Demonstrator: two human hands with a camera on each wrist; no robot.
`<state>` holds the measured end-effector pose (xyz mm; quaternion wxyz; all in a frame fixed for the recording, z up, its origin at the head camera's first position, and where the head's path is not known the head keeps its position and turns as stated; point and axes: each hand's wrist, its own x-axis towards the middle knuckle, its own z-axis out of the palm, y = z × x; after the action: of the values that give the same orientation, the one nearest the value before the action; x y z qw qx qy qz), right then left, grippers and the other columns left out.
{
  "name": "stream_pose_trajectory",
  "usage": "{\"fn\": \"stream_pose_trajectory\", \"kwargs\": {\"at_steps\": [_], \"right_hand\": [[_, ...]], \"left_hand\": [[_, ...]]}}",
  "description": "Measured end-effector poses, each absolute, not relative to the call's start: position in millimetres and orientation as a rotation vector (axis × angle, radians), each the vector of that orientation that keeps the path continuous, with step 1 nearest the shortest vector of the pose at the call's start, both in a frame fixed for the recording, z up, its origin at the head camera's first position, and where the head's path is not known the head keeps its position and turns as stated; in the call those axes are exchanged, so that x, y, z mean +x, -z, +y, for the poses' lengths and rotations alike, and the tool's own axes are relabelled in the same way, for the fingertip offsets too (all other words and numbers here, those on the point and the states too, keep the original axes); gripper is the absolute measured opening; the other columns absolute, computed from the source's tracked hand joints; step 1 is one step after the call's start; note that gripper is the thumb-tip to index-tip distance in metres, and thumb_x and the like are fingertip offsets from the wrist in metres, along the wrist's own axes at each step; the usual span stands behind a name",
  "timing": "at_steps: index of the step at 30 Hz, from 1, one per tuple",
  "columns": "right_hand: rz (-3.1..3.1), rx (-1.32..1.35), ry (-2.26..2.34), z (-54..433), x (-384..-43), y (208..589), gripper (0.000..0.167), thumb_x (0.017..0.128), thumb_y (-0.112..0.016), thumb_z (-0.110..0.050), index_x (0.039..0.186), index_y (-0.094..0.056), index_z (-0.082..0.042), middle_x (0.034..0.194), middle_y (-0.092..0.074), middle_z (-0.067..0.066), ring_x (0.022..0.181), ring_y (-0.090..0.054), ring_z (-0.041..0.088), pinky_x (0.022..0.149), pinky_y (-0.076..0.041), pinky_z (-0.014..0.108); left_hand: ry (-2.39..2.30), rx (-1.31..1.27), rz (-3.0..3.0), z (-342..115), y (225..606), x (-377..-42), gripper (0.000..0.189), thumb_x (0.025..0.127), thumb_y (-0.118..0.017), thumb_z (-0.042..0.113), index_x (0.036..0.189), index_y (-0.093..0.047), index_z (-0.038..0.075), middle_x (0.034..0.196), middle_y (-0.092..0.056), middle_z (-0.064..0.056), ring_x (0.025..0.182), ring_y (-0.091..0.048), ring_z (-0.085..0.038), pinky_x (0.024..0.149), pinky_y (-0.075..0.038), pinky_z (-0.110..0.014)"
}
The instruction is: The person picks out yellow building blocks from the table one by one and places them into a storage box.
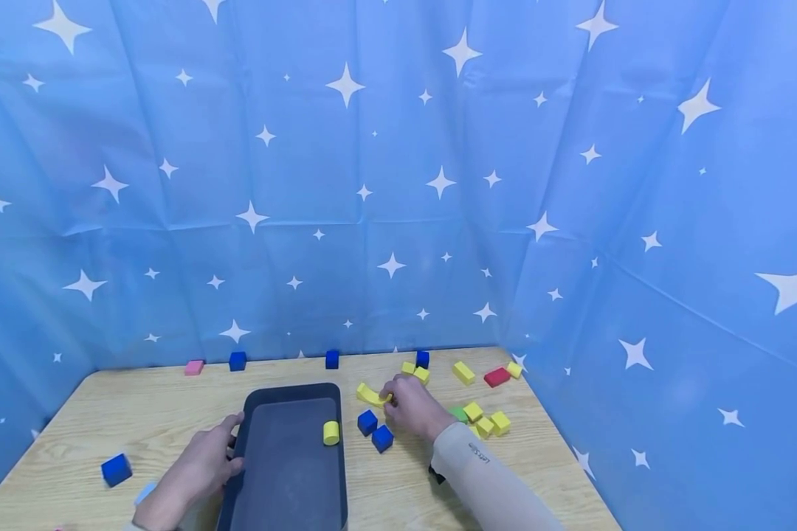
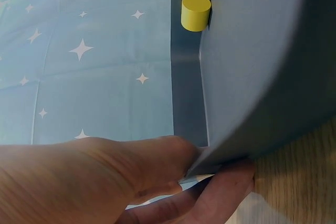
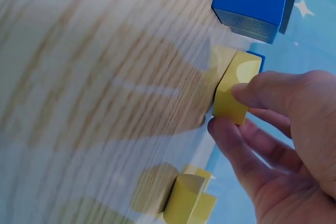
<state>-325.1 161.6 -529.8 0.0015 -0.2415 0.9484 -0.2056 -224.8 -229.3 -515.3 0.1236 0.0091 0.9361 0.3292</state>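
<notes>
My left hand grips the left rim of a dark grey tray, its thumb and fingers on either side of the wall in the left wrist view. Inside the tray, by its right wall, stands a yellow cylinder. To the right of the tray, my right hand pinches a yellow arch block at its right end, low over the table. The right wrist view shows thumb and fingertips on this yellow block. Two blue cubes lie just in front of it, between tray and hand.
Several yellow blocks and a green block lie right of my right forearm. Farther back are yellow blocks, a red block, blue cubes and a pink block. Another blue cube lies left. A starry curtain borders the table.
</notes>
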Motion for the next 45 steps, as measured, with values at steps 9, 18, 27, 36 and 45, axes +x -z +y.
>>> {"fn": "stream_pose_trajectory", "kwargs": {"at_steps": [9, 18, 27, 36, 45], "right_hand": [[2.995, -0.757, 0.655, 162, -324, 529, 0.022, 0.107, -0.081, -0.003, 0.127, -0.088, -0.001, 0.117, -0.082, 0.011, 0.098, -0.072, 0.010, 0.089, -0.069, 0.028], [2.998, -0.746, 0.664, 161, -325, 529, 0.022, 0.107, -0.082, -0.004, 0.127, -0.088, -0.002, 0.120, -0.084, 0.012, 0.102, -0.076, 0.013, 0.092, -0.071, 0.031], [2.998, -0.739, 0.675, 159, -325, 525, 0.023, 0.109, -0.079, -0.006, 0.130, -0.088, -0.004, 0.125, -0.084, 0.011, 0.106, -0.079, 0.014, 0.094, -0.071, 0.028], [3.050, -0.796, 0.636, 153, -325, 516, 0.020, 0.108, -0.082, -0.008, 0.126, -0.089, -0.005, 0.121, -0.084, 0.010, 0.104, -0.081, 0.016, 0.089, -0.071, 0.023], [3.060, -0.867, 0.645, 141, -319, 503, 0.019, 0.109, -0.081, -0.009, 0.127, -0.089, -0.006, 0.125, -0.084, 0.009, 0.109, -0.082, 0.018, 0.093, -0.071, 0.025]], "left_hand": [[-0.991, 0.026, 2.720, -229, 516, -225, 0.078, 0.103, -0.080, -0.008, 0.169, -0.040, -0.016, 0.132, -0.075, -0.038, 0.106, -0.082, -0.039, 0.071, -0.071, -0.043], [-0.947, 0.027, 2.731, -229, 516, -224, 0.077, 0.103, -0.081, -0.006, 0.169, -0.041, -0.016, 0.132, -0.075, -0.038, 0.109, -0.081, -0.039, 0.075, -0.072, -0.044], [-0.937, 0.038, 2.726, -230, 514, -225, 0.077, 0.104, -0.080, -0.006, 0.169, -0.040, -0.017, 0.133, -0.075, -0.038, 0.109, -0.081, -0.040, 0.077, -0.072, -0.045], [-0.964, 0.029, 2.718, -229, 513, -224, 0.077, 0.104, -0.079, -0.007, 0.169, -0.039, -0.017, 0.133, -0.074, -0.040, 0.106, -0.082, -0.038, 0.072, -0.071, -0.043], [-0.958, 0.024, 2.718, -229, 513, -223, 0.077, 0.104, -0.078, -0.007, 0.170, -0.038, -0.017, 0.133, -0.073, -0.041, 0.102, -0.083, -0.036, 0.069, -0.070, -0.042]]}}
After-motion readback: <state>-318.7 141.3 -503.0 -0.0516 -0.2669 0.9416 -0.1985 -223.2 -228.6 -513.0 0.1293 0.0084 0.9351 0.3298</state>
